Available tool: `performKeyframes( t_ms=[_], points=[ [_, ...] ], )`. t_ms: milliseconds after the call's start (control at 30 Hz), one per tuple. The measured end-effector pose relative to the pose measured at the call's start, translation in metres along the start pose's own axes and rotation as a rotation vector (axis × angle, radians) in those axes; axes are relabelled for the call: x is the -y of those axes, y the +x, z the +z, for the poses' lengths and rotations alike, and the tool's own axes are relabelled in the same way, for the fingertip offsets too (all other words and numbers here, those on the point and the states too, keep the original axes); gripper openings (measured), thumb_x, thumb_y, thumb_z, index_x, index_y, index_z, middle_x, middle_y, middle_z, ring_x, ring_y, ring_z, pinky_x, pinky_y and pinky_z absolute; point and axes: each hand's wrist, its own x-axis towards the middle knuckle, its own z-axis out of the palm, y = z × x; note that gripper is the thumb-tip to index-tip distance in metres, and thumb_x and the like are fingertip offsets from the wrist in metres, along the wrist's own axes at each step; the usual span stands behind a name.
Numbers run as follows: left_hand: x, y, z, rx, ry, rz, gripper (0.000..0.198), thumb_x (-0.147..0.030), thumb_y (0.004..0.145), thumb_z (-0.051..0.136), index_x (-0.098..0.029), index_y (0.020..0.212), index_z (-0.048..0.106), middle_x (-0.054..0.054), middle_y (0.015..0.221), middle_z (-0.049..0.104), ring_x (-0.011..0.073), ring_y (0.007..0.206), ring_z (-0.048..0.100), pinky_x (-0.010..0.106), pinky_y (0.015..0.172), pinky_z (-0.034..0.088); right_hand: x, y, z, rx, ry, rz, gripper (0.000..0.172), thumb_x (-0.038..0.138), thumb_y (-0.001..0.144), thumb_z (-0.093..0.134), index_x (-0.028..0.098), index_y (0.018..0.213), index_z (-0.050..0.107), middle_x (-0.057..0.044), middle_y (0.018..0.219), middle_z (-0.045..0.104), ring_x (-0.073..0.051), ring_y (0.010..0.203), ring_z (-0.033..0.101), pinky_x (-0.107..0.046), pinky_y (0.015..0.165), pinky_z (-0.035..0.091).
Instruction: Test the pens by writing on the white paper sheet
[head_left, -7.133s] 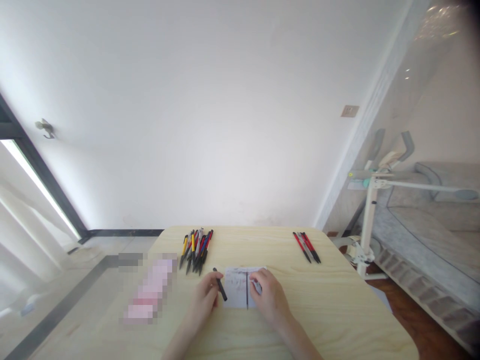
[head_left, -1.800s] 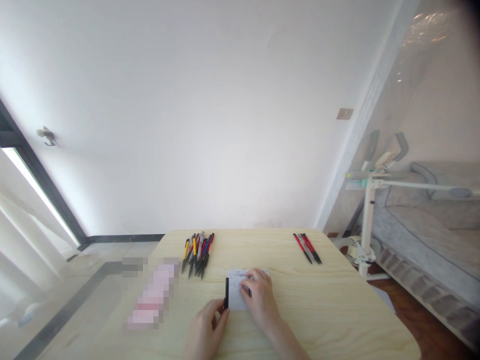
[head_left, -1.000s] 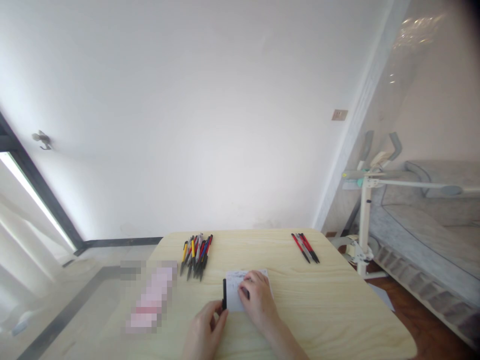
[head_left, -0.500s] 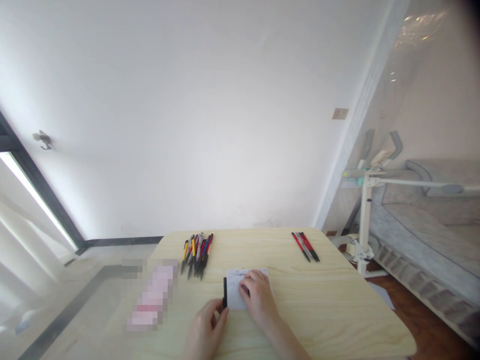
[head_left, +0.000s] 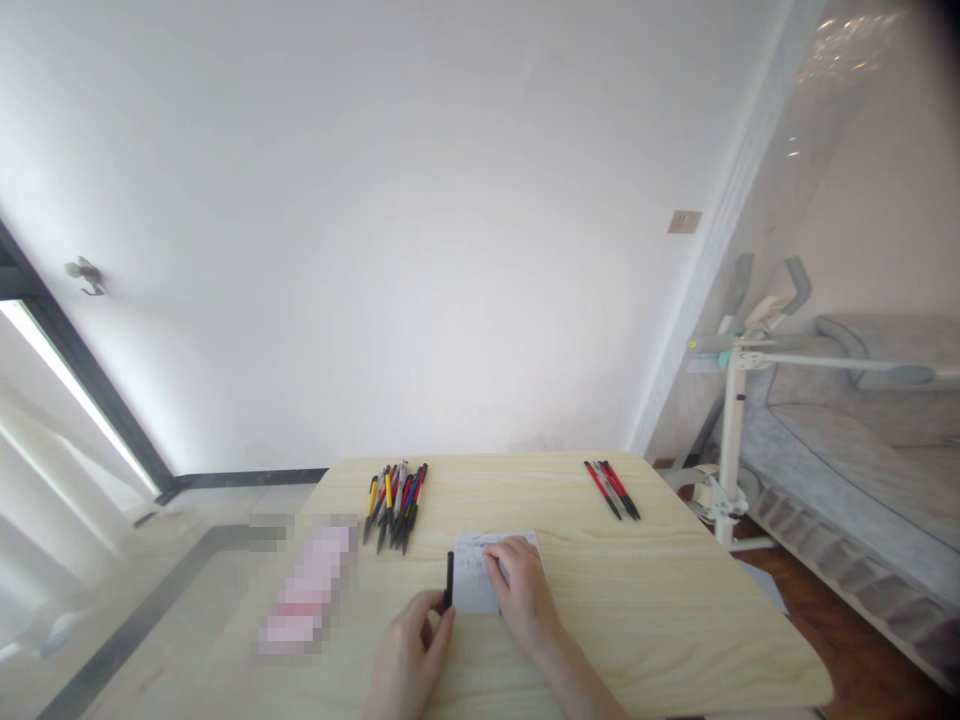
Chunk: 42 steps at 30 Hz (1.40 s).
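A small white notepad sheet with handwriting across its upper part lies at the front middle of the table. Along its left edge stands a narrow black strip, perhaps the binding or a separate bar; I cannot tell. My left hand has thumb and index finger closed at the lower end of this strip. My right hand rests on the right part of the sheet, fingers curled together. Whatever those fingers hold, if anything, is hidden beneath them.
A heap of pens, yellow, red, blue and grey, lies at the table's back left. Three red and grey pens lie at the back right. Left of the heap is a blurred pink item. The wooden table faces a white wall.
My right hand has shifted slightly on the sheet, its fingers moving a little to the right. My left hand stays at the black strip. The view has tilted slightly.
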Motion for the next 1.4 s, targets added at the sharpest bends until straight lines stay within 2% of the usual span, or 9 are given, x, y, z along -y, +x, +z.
performKeyframes(
  t_ms=[200, 533, 800, 1400],
  points=[
    [0.004, 0.0, 0.001, 0.002, -0.009, -0.007, 0.023, -0.038, 0.078, 0.05, -0.018, 0.082, 0.061, -0.004, 0.051, 0.054, 0.0138, 0.047, 0.051, 0.023, 0.049, 0.04, -0.01, -0.001, 0.002, -0.1, 0.193, 0.069, 0.021, 0.028, 0.087, 0.042, 0.02, 0.086, 0.062, -0.006, 0.082, 0.063, -0.019, 0.08, 0.056, -0.031, 0.073, 0.043],
    [0.003, 0.0, 0.001, 0.012, 0.025, -0.014, 0.017, -0.034, 0.077, 0.051, -0.019, 0.079, 0.059, -0.006, 0.048, 0.049, 0.0134, 0.045, 0.049, 0.022, 0.048, 0.038, -0.014, -0.002, 0.002, -0.175, 0.339, 0.177, 0.024, 0.033, 0.087, 0.041, 0.018, 0.084, 0.059, -0.006, 0.08, 0.062, -0.018, 0.076, 0.056, -0.028, 0.068, 0.044],
    [0.001, 0.0, 0.001, 0.012, 0.031, -0.013, 0.016, -0.032, 0.075, 0.052, -0.019, 0.078, 0.061, -0.004, 0.053, 0.056, 0.0133, 0.046, 0.05, 0.023, 0.049, 0.039, -0.015, -0.002, 0.002, -0.158, 0.408, 0.221, 0.021, 0.032, 0.087, 0.043, 0.018, 0.083, 0.058, -0.004, 0.078, 0.061, -0.017, 0.073, 0.056, -0.026, 0.067, 0.042],
    [0.006, 0.001, 0.004, 0.053, 0.078, 0.042, 0.013, -0.028, 0.076, 0.05, -0.02, 0.078, 0.06, -0.002, 0.065, 0.063, 0.0126, 0.049, 0.052, 0.023, 0.052, 0.041, -0.011, -0.003, 0.002, -0.069, 0.446, 0.157, 0.022, 0.031, 0.087, 0.043, 0.018, 0.077, 0.058, -0.002, 0.073, 0.059, -0.016, 0.07, 0.053, -0.024, 0.064, 0.04]
  ],
)
